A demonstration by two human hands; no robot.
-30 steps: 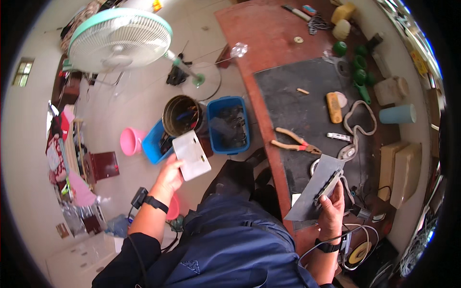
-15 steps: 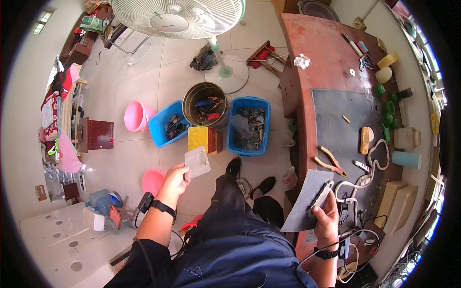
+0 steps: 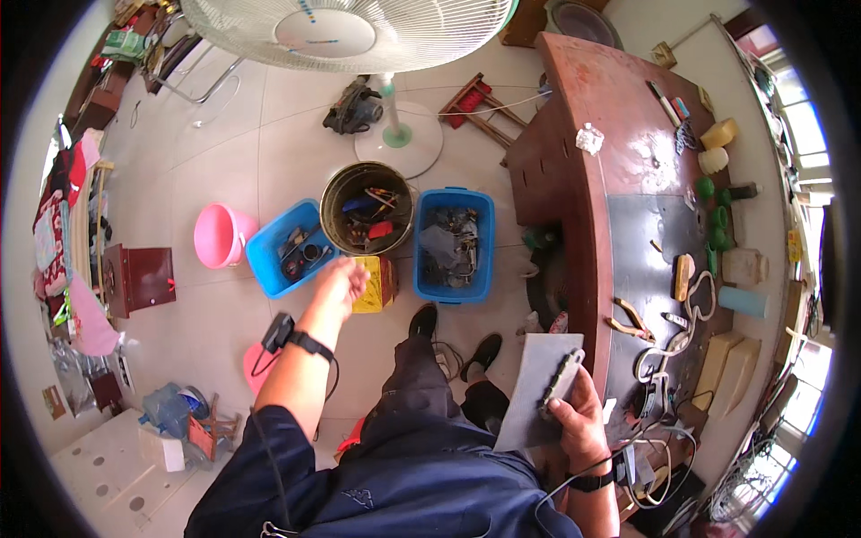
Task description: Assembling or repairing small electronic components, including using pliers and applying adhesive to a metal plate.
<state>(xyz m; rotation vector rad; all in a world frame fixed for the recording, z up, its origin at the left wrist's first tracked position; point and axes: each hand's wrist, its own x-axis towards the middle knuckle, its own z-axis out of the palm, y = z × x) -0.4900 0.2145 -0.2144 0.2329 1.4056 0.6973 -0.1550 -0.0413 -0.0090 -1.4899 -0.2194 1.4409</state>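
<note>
My right hand (image 3: 581,414) grips a flat grey sheet (image 3: 522,402) near the desk's front edge. Its thumb presses a slim dark metal piece (image 3: 563,375) with an uneven edge against the sheet; I cannot make out its exact kind. My left hand (image 3: 341,283) reaches out beside a yellow box (image 3: 369,285), its fingers loosely bent and apart, and nothing shows in them. Just beyond it stands a round metal bucket (image 3: 334,224) with tools inside. Blue tubs (image 3: 492,242) (image 3: 272,292) stand either side, holding assorted small parts.
On the right, the red-brown desk (image 3: 583,211) bears pliers (image 3: 630,323), a pale power cord (image 3: 695,334) and green cups (image 3: 720,218). A standing fan (image 3: 345,36) rises at the far side. Two pink containers (image 3: 215,235) (image 3: 260,369) and a small red stool (image 3: 468,100) stand on the floor.
The light rectangular plate that my left hand held is out of sight, and that hand has moved forward. My right hand has shifted left with the sheet and metal piece.
</note>
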